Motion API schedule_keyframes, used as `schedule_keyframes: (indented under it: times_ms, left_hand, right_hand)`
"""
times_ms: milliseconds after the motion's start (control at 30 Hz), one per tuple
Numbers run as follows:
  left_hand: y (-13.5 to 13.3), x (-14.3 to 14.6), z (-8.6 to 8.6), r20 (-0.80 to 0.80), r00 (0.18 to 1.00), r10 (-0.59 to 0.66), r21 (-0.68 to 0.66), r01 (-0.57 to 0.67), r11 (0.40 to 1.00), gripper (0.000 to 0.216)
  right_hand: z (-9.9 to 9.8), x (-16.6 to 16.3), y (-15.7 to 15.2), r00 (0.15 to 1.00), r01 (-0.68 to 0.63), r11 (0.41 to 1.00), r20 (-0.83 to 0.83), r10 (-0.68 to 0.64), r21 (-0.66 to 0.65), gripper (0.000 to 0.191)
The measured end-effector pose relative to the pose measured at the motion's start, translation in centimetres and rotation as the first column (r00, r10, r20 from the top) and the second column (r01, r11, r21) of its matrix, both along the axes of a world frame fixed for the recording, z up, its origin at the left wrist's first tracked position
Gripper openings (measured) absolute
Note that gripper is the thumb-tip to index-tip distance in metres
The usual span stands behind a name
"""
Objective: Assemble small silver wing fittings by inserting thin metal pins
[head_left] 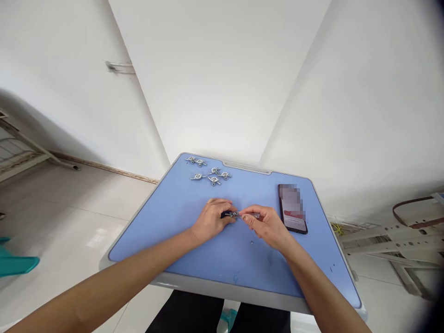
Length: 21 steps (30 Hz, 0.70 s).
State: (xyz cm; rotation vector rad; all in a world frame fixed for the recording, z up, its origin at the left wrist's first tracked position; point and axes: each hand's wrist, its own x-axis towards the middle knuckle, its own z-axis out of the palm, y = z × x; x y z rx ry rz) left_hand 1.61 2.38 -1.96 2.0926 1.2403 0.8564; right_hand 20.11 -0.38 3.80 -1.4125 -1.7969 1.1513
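My left hand [212, 219] and my right hand [266, 225] meet over the middle of a blue desk top [180, 231]. Both are closed around a small metal piece [236, 214] held between their fingertips. A dark part shows at the left hand's fingers, and a thin metal rod sticks out to the right past the right hand's fingers. Several small silver winged metal parts [210, 172] lie in a loose group at the far left of the desk, well beyond my hands.
A phone [292, 208] lies face up on the desk just right of my right hand. White walls meet in a corner behind the desk. A teal object [17, 263] sits on the tiled floor at left, and white frames [395, 240] at right.
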Motion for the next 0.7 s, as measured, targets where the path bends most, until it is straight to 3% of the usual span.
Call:
schedule_keyframes:
  times_ms: [100,267,400,500,700]
  left_hand:
    - [-0.1,-0.2,-0.2,0.025,0.999,0.025,-0.008,-0.025,1.000,0.016]
    - [0.1,-0.3,-0.5,0.026,0.999,0.023,-0.010,-0.023,1.000,0.017]
    - [0.1,-0.2,-0.2,0.017,0.999,0.039,-0.014,-0.039,0.999,0.018]
    - [0.1,-0.1,0.0,0.007,0.998,0.055,-0.012,-0.055,0.998,0.018]
    - [0.1,0.1,0.1,0.000,0.998,0.069,-0.009,-0.069,0.998,0.019]
  right_hand:
    - [-0.4,-0.4,-0.3,0.999,0.051,0.998,-0.019,-0.051,0.042,0.029]
    - [-0.5,-0.3,-0.1,0.987,0.100,0.987,0.112,-0.114,0.122,0.014]
    - [0.1,0.3,0.4,1.000,-0.009,0.994,0.027,0.006,0.106,0.007]
    - [-0.1,0.4,0.4,0.996,-0.038,0.999,-0.076,0.040,0.029,0.014]
    - [-1.5,-0.9,-0.4,0.985,0.119,0.976,0.100,-0.139,0.181,0.020]
